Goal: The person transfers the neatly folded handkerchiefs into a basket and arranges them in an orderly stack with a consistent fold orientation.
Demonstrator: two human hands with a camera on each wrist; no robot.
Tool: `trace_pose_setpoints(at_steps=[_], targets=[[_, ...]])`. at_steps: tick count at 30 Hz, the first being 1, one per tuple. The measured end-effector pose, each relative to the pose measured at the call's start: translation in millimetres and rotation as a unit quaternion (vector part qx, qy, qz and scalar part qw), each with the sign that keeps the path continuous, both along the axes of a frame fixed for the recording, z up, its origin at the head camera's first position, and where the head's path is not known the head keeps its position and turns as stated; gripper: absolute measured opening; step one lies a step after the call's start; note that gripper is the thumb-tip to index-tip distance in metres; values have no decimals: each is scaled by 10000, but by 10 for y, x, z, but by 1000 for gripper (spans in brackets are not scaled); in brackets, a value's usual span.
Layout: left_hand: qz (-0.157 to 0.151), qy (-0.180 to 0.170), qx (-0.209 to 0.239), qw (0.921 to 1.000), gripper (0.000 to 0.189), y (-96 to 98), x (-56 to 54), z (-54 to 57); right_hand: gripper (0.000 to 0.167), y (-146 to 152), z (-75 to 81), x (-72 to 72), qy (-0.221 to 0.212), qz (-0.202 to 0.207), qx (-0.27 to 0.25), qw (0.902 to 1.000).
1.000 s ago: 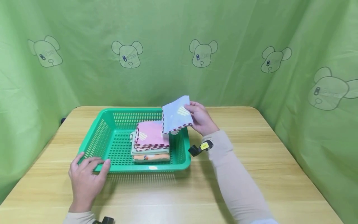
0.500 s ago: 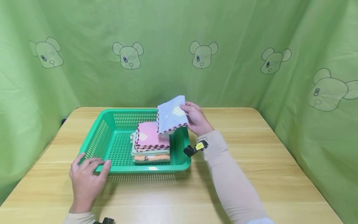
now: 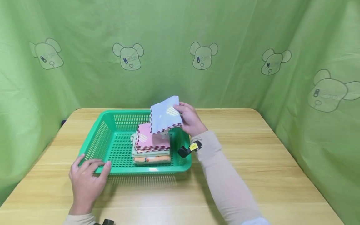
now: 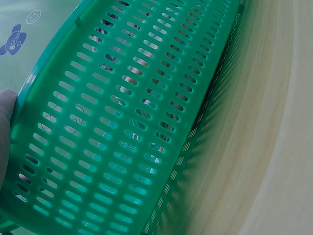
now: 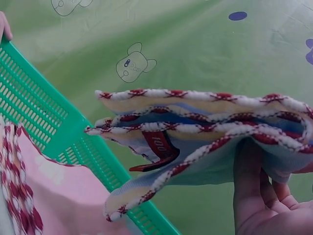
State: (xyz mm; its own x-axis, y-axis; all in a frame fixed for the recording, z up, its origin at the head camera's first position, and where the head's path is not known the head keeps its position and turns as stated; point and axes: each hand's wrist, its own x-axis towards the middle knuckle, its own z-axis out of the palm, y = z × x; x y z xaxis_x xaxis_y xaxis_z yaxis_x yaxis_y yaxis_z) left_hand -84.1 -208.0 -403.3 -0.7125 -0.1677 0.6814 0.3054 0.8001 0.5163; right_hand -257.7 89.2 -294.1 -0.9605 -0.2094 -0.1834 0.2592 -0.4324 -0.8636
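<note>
My right hand (image 3: 192, 120) pinches a folded light-blue handkerchief (image 3: 164, 115) by its right side, thumb on top. In the right wrist view, its folded layers show red-and-white stitched edges and a red label (image 5: 161, 149). The handkerchief hangs tilted above a stack in the green plastic basket (image 3: 132, 169). On top of that stack is a pink folded handkerchief (image 3: 146, 139) with the same trim; below it lie a pale green cloth (image 3: 152, 153) and an orange one (image 3: 153, 160). My left hand (image 3: 87, 181) holds the basket's near-left corner, fingers bent over the rim.
The basket stands on a light wooden table (image 3: 239, 175), its left part showing bare slotted floor. A green curtain (image 3: 168, 81) with bear-head drawings surrounds the table at the back and sides.
My right hand has moved left with the light-blue handkerchief, which now covers more of the pink one in the head view. The left hand and the basket have stayed in place.
</note>
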Motion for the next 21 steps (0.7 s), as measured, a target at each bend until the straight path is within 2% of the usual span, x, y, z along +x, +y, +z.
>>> trace_pose_setpoints(at_steps=[7,13,21], targets=[[29,-175,37,9998,30,7,15,14,22,-99,-34,3,-141,-118,-94,9998],[21,-142,7,9999,32,7,-1,4,30,-166,-67,4,-215,-154,-181,9995],[42,-140,1,9999,32,8,13,2,31,-273,-66,34,-202,-100,-251,9994]])
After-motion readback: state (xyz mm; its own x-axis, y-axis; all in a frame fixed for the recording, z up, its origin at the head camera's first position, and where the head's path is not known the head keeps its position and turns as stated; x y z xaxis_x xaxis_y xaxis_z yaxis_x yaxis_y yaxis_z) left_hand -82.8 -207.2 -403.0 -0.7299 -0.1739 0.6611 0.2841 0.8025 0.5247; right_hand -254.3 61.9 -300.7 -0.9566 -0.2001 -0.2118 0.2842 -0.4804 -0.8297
